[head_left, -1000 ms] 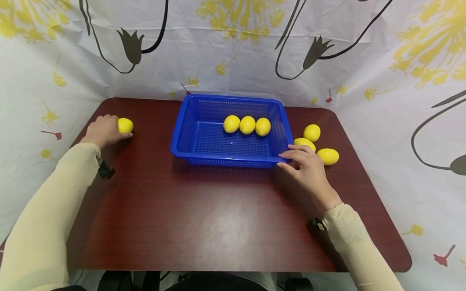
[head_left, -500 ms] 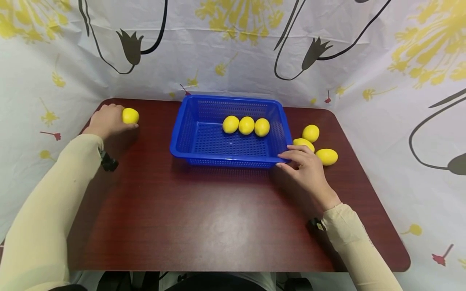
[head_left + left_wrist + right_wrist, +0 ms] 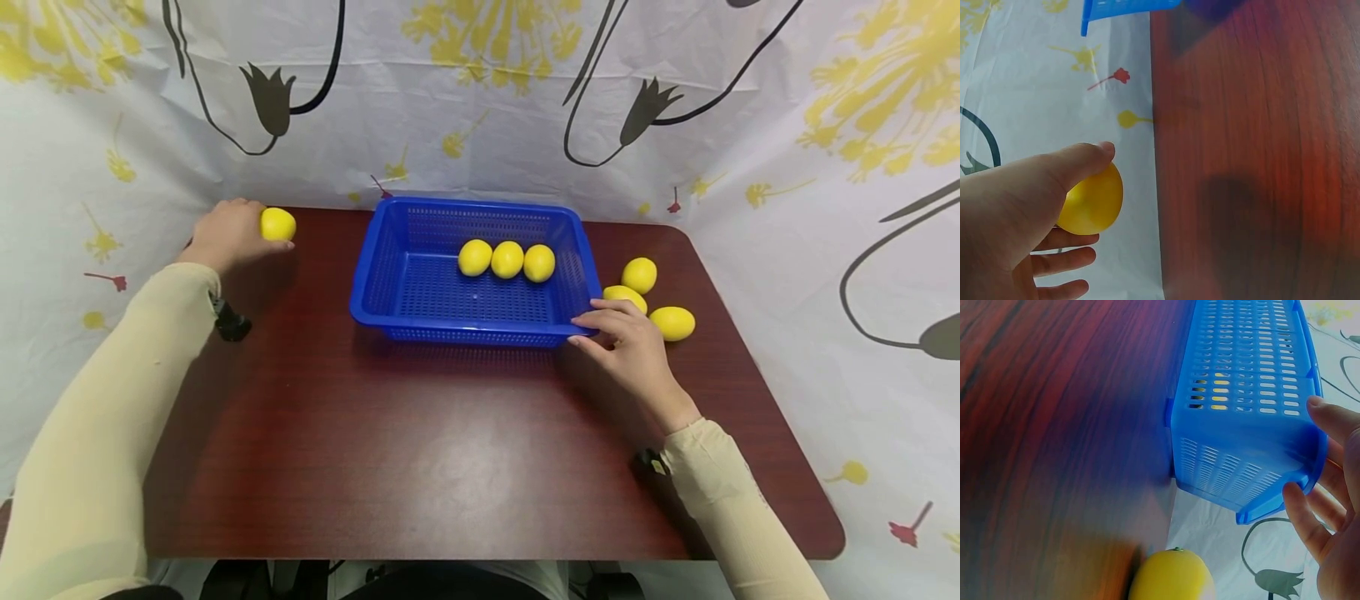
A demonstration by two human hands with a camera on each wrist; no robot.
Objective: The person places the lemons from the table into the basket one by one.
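Observation:
My left hand (image 3: pixel 234 233) holds a lemon (image 3: pixel 278 225) above the back left of the table. In the left wrist view the thumb lies along one side of that lemon (image 3: pixel 1094 200), with fingers beneath it. My right hand (image 3: pixel 633 350) grips the front right corner of a blue basket (image 3: pixel 472 327). From the right wrist, the thumb and fingers show around the basket's rim (image 3: pixel 1317 447). Inside the basket three lemons (image 3: pixel 507 260) sit in a row toward the right. Three more lemons (image 3: pixel 673 323) lie on the table just right of it, one partly hidden by the right hand.
The dark red-brown table (image 3: pixel 450 467) has rounded corners. A white patterned cloth (image 3: pixel 487 117) hangs behind it and along both sides. A dark strap device (image 3: pixel 228 321) is on the left wrist.
The left hand has lifted the lemon and carried it back and slightly right. My right hand stays on the basket corner, and the basket keeps its place.

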